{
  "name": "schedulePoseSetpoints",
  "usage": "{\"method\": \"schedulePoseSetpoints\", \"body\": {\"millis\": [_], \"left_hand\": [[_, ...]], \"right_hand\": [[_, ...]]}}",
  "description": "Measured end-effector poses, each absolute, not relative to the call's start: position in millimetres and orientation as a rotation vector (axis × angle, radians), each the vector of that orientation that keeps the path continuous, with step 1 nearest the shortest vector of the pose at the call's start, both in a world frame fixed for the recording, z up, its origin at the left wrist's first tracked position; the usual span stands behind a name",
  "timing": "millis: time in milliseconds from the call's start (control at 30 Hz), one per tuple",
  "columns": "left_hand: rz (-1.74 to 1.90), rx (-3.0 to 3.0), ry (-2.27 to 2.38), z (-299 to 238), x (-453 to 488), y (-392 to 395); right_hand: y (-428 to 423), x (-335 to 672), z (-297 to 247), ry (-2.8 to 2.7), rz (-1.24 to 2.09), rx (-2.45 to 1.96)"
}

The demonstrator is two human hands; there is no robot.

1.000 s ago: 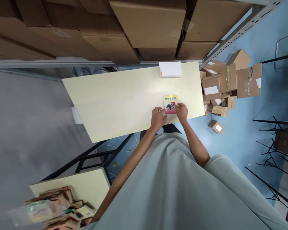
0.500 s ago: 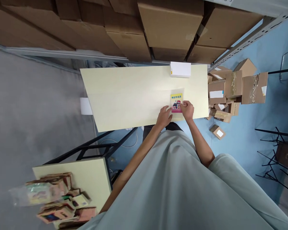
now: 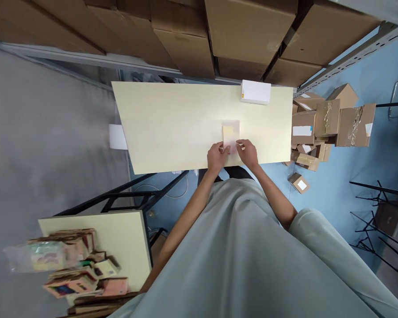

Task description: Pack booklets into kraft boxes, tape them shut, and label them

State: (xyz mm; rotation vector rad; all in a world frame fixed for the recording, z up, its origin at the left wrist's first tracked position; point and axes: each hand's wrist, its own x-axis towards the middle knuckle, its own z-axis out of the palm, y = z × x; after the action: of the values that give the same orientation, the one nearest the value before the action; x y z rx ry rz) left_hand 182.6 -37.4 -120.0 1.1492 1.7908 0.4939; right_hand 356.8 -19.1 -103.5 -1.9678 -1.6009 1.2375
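Note:
A small booklet (image 3: 230, 132) inside a cloudy clear sleeve lies on the pale yellow table (image 3: 172, 123) near its front edge. Its cover looks washed-out, pale yellow above and pink below. My left hand (image 3: 215, 157) grips the sleeve's near left corner with curled fingers. My right hand (image 3: 248, 152) pinches the near right corner. Both hands rest at the table's front edge.
A white box (image 3: 255, 92) sits at the table's far right corner. Brown cartons (image 3: 245, 31) fill the shelf behind. Taped parcels (image 3: 325, 121) pile on the blue floor at right. A second table (image 3: 122, 240) at lower left carries stacked booklets (image 3: 79, 269).
The booklet's bright yellow and pink cover has turned pale and hazy under a sleeve. Booklet and both hands have shifted slightly left along the table's front edge.

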Motion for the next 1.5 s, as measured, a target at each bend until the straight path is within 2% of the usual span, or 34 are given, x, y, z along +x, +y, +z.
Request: {"method": "schedulePoseSetpoints", "body": {"millis": [133, 233, 433, 667, 1000, 1233, 1500], "left_hand": [[0.376, 1.198, 1.875, -133, 171, -29], [0.365, 1.182, 1.879, -138, 168, -26], [0.444, 1.102, 1.861, -137, 173, -29], [0.455, 1.126, 1.795, -133, 180, -30], [0.386, 1.014, 1.954, -139, 177, -26], [0.423, 0.98, 1.897, -140, 167, -26], [0.492, 1.162, 1.838, -134, 168, -33]], "right_hand": [[-13, 366, -121, -1.378, 1.231, -2.216], [-9, 364, -133, -1.324, 1.322, -2.231], [-5, 351, -144, -1.336, 1.263, -2.254], [-4, 351, -140, -1.373, 1.281, -2.271], [-4, 350, -138, -1.344, 1.229, -2.246], [-3, 346, -130, -1.18, 1.341, -2.219], [-5, 320, -105, -1.434, 1.208, -2.15]]}}
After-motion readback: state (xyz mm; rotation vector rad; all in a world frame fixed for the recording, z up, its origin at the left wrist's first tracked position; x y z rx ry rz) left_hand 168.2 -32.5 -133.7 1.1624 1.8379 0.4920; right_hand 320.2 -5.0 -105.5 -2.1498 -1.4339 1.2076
